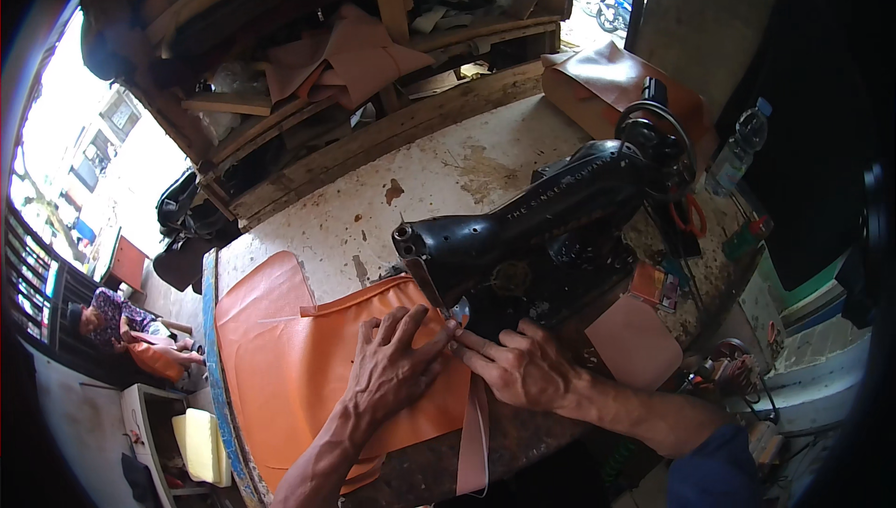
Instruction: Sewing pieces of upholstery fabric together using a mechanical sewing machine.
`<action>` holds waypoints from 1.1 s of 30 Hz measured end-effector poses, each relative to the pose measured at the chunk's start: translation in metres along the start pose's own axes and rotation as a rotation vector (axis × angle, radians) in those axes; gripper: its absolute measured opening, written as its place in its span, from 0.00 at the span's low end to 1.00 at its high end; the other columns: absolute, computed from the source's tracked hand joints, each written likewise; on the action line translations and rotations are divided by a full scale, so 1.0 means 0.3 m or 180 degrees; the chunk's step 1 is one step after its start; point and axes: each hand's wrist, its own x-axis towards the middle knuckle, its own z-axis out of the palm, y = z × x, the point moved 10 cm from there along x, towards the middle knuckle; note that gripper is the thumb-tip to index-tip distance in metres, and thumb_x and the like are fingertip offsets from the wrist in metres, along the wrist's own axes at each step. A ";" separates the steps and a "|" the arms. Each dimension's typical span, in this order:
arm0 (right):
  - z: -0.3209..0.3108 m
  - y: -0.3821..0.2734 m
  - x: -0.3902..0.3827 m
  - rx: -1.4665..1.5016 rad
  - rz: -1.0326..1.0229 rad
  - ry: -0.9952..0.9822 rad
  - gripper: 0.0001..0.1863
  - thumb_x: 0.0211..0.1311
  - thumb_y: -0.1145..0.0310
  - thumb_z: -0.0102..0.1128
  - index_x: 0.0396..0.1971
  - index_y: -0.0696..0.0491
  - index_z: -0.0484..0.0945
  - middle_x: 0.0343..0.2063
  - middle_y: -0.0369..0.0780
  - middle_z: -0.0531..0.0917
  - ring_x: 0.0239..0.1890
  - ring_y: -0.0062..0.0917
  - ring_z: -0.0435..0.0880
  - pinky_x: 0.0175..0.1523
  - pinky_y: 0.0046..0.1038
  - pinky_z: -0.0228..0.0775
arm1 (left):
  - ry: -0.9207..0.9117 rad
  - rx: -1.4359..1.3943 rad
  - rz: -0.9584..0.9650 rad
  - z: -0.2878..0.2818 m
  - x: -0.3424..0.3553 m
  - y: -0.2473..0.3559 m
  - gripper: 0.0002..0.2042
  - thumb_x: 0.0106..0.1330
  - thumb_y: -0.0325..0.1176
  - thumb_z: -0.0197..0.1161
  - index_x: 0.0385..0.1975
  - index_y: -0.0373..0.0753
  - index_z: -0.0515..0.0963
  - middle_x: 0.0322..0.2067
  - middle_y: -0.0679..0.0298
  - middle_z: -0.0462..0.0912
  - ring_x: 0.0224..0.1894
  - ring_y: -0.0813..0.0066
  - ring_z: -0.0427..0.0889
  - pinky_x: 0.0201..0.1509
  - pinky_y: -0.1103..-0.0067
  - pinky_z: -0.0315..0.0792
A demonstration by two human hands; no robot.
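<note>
A black sewing machine stands on the worktable, its needle end above a sheet of orange leather. Along the leather's far edge runs a folded band. My left hand lies spread on the leather, fingertips close to the needle. On the needle's other side, my right hand has its index finger stretched toward the needle and its other fingers curled on the leather's edge; its thumb is hidden. A narrow pinkish strip hangs down between my forearms. The stitching point is mostly covered by my fingers.
A pale pink leather piece lies right of my right hand. Behind the machine are folded brown leather, a plastic bottle and red-handled scissors. Wooden shelves hold scraps. A person sits at far left.
</note>
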 end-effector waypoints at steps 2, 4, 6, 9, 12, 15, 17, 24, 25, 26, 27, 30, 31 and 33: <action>0.021 0.008 0.002 0.0024 0.0025 -0.0149 0.22 0.62 0.69 0.63 0.56 0.45 0.89 0.63 0.35 0.87 0.23 0.20 0.79 0.31 0.25 0.71 | 0.0081 0.0066 -0.0008 -0.010 0.004 0.008 0.28 0.63 0.39 0.72 0.67 0.57 0.80 0.62 0.56 0.75 0.64 0.56 0.74 0.61 0.55 0.69; 0.002 0.006 0.000 0.0056 0.0090 -0.0015 0.21 0.61 0.69 0.63 0.55 0.47 0.89 0.61 0.35 0.87 0.24 0.22 0.80 0.32 0.27 0.74 | 0.0211 0.0157 -0.0037 -0.037 0.004 0.036 0.28 0.63 0.37 0.72 0.67 0.56 0.80 0.59 0.56 0.77 0.61 0.56 0.76 0.59 0.57 0.70; -0.028 -0.015 -0.014 0.0107 0.0171 0.0077 0.21 0.61 0.70 0.64 0.55 0.48 0.89 0.60 0.35 0.88 0.24 0.23 0.81 0.34 0.28 0.76 | 0.0439 -0.0310 -0.0572 -0.071 -0.014 0.058 0.25 0.62 0.30 0.71 0.62 0.49 0.83 0.52 0.53 0.81 0.53 0.51 0.81 0.58 0.59 0.75; -0.116 -0.030 -0.102 0.0941 0.1209 0.0479 0.19 0.62 0.72 0.68 0.54 0.53 0.85 0.38 0.42 0.90 0.31 0.37 0.88 0.42 0.37 0.84 | 0.0224 -0.1085 -0.1565 -0.060 -0.094 0.128 0.12 0.71 0.32 0.65 0.50 0.37 0.86 0.38 0.50 0.85 0.40 0.49 0.84 0.49 0.62 0.79; -0.142 -0.131 -0.206 0.1436 0.1964 0.0434 0.17 0.68 0.68 0.69 0.56 0.53 0.85 0.32 0.44 0.89 0.31 0.41 0.90 0.37 0.38 0.84 | -0.0232 -0.1482 -0.1985 -0.026 -0.150 0.195 0.11 0.74 0.34 0.64 0.48 0.34 0.85 0.37 0.50 0.87 0.36 0.51 0.86 0.47 0.63 0.80; -0.156 -0.228 -0.283 0.1695 0.2329 0.0375 0.23 0.69 0.66 0.68 0.61 0.59 0.79 0.41 0.55 0.89 0.40 0.51 0.90 0.45 0.45 0.85 | -0.0378 -0.2270 -0.2464 0.011 -0.206 0.208 0.12 0.76 0.37 0.66 0.45 0.33 0.85 0.35 0.53 0.89 0.34 0.61 0.88 0.44 0.68 0.81; -0.160 -0.251 -0.303 0.1901 0.2434 0.0418 0.26 0.68 0.66 0.69 0.63 0.58 0.77 0.42 0.55 0.89 0.41 0.51 0.90 0.45 0.45 0.85 | -0.0088 -0.3597 -0.3101 0.061 -0.257 0.212 0.14 0.77 0.38 0.68 0.46 0.31 0.84 0.35 0.61 0.89 0.36 0.79 0.86 0.43 0.78 0.80; -0.157 -0.228 -0.348 0.2822 0.2775 0.0341 0.27 0.67 0.67 0.70 0.64 0.57 0.76 0.45 0.55 0.88 0.42 0.52 0.90 0.45 0.43 0.85 | 0.0296 -0.5407 -0.3712 0.147 -0.316 0.262 0.14 0.82 0.37 0.61 0.55 0.31 0.79 0.41 0.63 0.87 0.39 0.79 0.86 0.44 0.79 0.82; -0.159 -0.228 -0.353 0.2829 0.2768 0.0332 0.27 0.67 0.67 0.70 0.64 0.57 0.76 0.45 0.55 0.88 0.42 0.52 0.90 0.45 0.43 0.85 | 0.0339 -0.5420 -0.3640 0.143 -0.315 0.261 0.14 0.82 0.37 0.61 0.55 0.31 0.79 0.41 0.63 0.87 0.39 0.79 0.86 0.44 0.79 0.82; -0.175 -0.230 -0.353 0.2823 0.2663 0.0469 0.26 0.68 0.68 0.69 0.64 0.57 0.77 0.43 0.55 0.89 0.41 0.52 0.90 0.44 0.43 0.86 | 0.0412 -0.5681 -0.3680 0.148 -0.320 0.268 0.14 0.83 0.37 0.60 0.55 0.31 0.79 0.41 0.62 0.87 0.39 0.79 0.86 0.44 0.79 0.82; -0.189 -0.232 -0.352 0.2816 0.2559 0.0606 0.25 0.68 0.68 0.69 0.63 0.57 0.78 0.41 0.54 0.89 0.40 0.52 0.90 0.42 0.42 0.86 | 0.0525 -0.6046 -0.3618 0.149 -0.315 0.278 0.14 0.83 0.38 0.59 0.54 0.31 0.79 0.41 0.62 0.87 0.38 0.78 0.87 0.44 0.79 0.83; -0.203 -0.245 -0.341 0.2393 0.2283 0.0501 0.23 0.68 0.69 0.69 0.61 0.57 0.79 0.37 0.51 0.89 0.36 0.50 0.90 0.39 0.42 0.85 | 0.0215 -0.6060 -0.3724 0.183 -0.317 0.290 0.12 0.82 0.35 0.61 0.51 0.32 0.81 0.38 0.62 0.88 0.36 0.77 0.87 0.41 0.79 0.83; -0.205 -0.239 -0.342 0.2397 0.2280 0.0501 0.23 0.68 0.69 0.69 0.61 0.57 0.79 0.37 0.51 0.89 0.36 0.50 0.90 0.39 0.42 0.85 | 0.0241 -0.6039 -0.3629 0.182 -0.309 0.284 0.12 0.82 0.35 0.61 0.51 0.32 0.81 0.38 0.62 0.88 0.36 0.77 0.87 0.41 0.79 0.83; -0.199 -0.237 -0.315 0.2261 0.2022 0.0220 0.22 0.68 0.69 0.69 0.60 0.57 0.81 0.33 0.49 0.89 0.33 0.49 0.90 0.38 0.42 0.84 | 0.0100 -0.5957 -0.3983 0.211 -0.331 0.276 0.08 0.79 0.33 0.65 0.45 0.33 0.82 0.33 0.64 0.87 0.32 0.78 0.87 0.37 0.80 0.82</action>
